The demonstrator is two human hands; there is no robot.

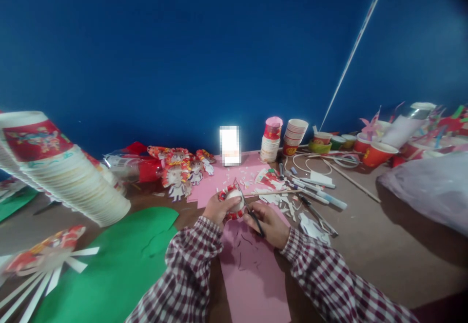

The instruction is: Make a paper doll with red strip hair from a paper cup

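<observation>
My left hand [217,209] is closed round a small red-and-white paper cup [232,199] held on its side over the pink paper sheet [252,269]. Its rim looks cut into strips. My right hand [268,223] grips black-handled scissors [251,209], whose blades point up and left to the cup's edge. Both sleeves are red-and-white check. Small paper scraps lie on the pink sheet under my hands.
A tall leaning stack of paper cups [54,167] fills the left. Green paper [120,264] lies front left, paper figures [179,167] behind it. Cup stacks [272,140], markers [314,189], a wooden stick [351,179] and red cups [378,153] lie right; a plastic bag [427,186] far right.
</observation>
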